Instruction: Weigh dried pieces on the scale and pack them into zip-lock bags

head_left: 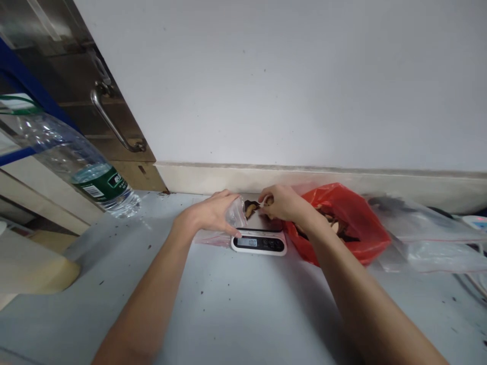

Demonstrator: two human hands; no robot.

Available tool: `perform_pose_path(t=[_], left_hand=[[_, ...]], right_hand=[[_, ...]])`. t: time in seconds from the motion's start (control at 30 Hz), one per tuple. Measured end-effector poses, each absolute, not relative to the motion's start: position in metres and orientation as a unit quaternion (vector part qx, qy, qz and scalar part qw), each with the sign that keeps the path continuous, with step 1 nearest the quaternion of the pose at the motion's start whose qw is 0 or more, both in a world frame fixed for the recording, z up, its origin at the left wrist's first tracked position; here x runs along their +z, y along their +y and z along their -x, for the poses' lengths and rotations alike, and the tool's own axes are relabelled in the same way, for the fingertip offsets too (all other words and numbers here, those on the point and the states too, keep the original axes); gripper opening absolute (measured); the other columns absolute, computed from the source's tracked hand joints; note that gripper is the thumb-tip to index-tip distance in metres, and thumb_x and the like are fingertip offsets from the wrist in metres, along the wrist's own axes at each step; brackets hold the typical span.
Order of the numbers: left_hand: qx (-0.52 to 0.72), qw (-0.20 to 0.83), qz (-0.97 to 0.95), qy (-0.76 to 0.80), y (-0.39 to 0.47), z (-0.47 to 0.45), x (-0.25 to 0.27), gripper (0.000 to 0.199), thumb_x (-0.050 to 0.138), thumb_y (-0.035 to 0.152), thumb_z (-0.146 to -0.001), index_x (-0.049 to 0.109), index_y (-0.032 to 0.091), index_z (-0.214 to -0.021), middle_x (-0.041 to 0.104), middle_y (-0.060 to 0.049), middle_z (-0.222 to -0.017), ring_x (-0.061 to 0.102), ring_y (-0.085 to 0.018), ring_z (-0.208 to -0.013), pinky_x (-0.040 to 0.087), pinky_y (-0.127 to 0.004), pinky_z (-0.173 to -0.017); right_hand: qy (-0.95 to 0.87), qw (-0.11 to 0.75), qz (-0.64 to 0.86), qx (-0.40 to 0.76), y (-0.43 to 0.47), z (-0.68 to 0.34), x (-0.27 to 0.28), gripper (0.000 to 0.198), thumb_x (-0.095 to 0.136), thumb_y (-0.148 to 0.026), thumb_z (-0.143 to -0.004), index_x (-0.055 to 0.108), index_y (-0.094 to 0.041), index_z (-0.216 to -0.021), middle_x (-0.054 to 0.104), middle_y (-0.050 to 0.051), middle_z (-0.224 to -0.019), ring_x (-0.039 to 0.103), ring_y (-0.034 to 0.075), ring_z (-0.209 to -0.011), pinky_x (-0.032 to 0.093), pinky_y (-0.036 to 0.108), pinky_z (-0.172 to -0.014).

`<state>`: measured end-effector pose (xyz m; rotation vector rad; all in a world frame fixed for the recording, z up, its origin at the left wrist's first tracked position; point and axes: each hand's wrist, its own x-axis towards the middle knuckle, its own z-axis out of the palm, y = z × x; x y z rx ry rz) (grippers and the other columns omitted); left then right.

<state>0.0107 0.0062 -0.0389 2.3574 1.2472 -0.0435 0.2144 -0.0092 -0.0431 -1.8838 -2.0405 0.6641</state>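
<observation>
My left hand (pixel 215 212) is closed on a small clear plastic bag (pixel 237 213), with its thumb near the display of a white kitchen scale (pixel 258 243). Dried brown pieces (pixel 250 209) lie at the bag's mouth, over the scale's plate. Just right of them, my right hand (pixel 283 203) has its fingers curled in a pinch around a dried brown piece (pixel 269 199); the fingertips are partly hidden. Under my right forearm, a red plastic bag (pixel 365 228) stands with its mouth spread, holding more brown and pale dried pieces.
A water bottle (pixel 95 177) with a green label is at the left, by a pale container (pixel 34 263). Clear zip bags (pixel 429 233) lie at the right, and another flat bag (pixel 215 239) left of the scale. A white wall (pixel 281 101) rises behind.
</observation>
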Motion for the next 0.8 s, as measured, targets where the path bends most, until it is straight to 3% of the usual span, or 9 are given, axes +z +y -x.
perform_pose_path(t=[0.23, 0.4, 0.47, 0.63, 0.7, 0.8], left_hand=[[0.029, 0.264, -0.857, 0.442, 0.005, -0.005, -0.032, 0.071, 0.083, 0.048, -0.062, 0.062, 0.022, -0.124, 0.063, -0.012, -0.130, 0.058, -0.035, -0.126, 0.047, -0.042, -0.105], [0.110, 0.316, -0.836, 0.435, 0.002, -0.004, -0.024, 0.072, 0.081, 0.056, -0.066, 0.058, 0.026, -0.128, 0.062, -0.010, -0.138, 0.056, -0.035, -0.130, 0.048, -0.046, -0.105], [0.140, 0.336, -0.820, 0.442, 0.001, -0.005, -0.022, 0.076, 0.081, 0.058, -0.066, 0.056, 0.024, -0.130, 0.060, -0.011, -0.141, 0.056, -0.035, -0.131, 0.049, -0.046, -0.105], [0.181, 0.353, -0.809, 0.434, 0.001, -0.001, -0.022, 0.083, 0.081, 0.058, -0.068, 0.052, 0.023, -0.137, 0.056, -0.012, -0.147, 0.053, -0.036, -0.137, 0.048, -0.046, -0.109], [0.164, 0.343, -0.813, 0.441, 0.003, 0.002, -0.022, 0.086, 0.080, 0.061, -0.069, 0.051, 0.024, -0.140, 0.057, -0.012, -0.147, 0.054, -0.037, -0.136, 0.049, -0.046, -0.107], [0.133, 0.321, -0.814, 0.465, 0.006, 0.010, -0.020, 0.091, 0.076, 0.066, -0.071, 0.048, 0.023, -0.146, 0.054, -0.014, -0.151, 0.050, -0.037, -0.139, 0.047, -0.045, -0.110]], right_hand=[[-0.692, 0.248, 0.630, 0.251, -0.013, -0.208, -0.029, 0.003, 0.072, -0.018, -0.079, 0.071, -0.018, -0.081, 0.072, 0.002, -0.074, 0.065, 0.015, -0.069, 0.045, 0.024, -0.062], [-0.666, 0.376, 0.563, 0.315, -0.016, -0.188, -0.022, 0.017, 0.073, -0.020, -0.079, 0.066, -0.016, -0.094, 0.064, -0.002, -0.069, 0.058, 0.013, -0.060, 0.044, 0.024, -0.056], [-0.671, 0.390, 0.542, 0.323, -0.019, -0.182, -0.019, 0.025, 0.071, -0.019, -0.081, 0.066, -0.016, -0.105, 0.068, 0.000, -0.074, 0.061, 0.014, -0.063, 0.048, 0.026, -0.058], [-0.663, 0.401, 0.517, 0.364, -0.026, -0.178, -0.011, 0.045, 0.066, -0.024, -0.089, 0.058, -0.018, -0.134, 0.074, 0.012, -0.113, 0.073, 0.021, -0.093, 0.059, 0.033, -0.077], [-0.660, 0.404, 0.500, 0.389, -0.026, -0.180, -0.009, 0.044, 0.060, -0.026, -0.095, 0.056, -0.020, -0.137, 0.075, 0.012, -0.114, 0.074, 0.021, -0.093, 0.060, 0.034, -0.076], [-0.661, 0.403, 0.527, 0.351, -0.020, -0.189, -0.011, 0.033, 0.052, -0.019, -0.097, 0.063, -0.018, -0.128, 0.076, 0.010, -0.105, 0.075, 0.021, -0.088, 0.061, 0.035, -0.077]])
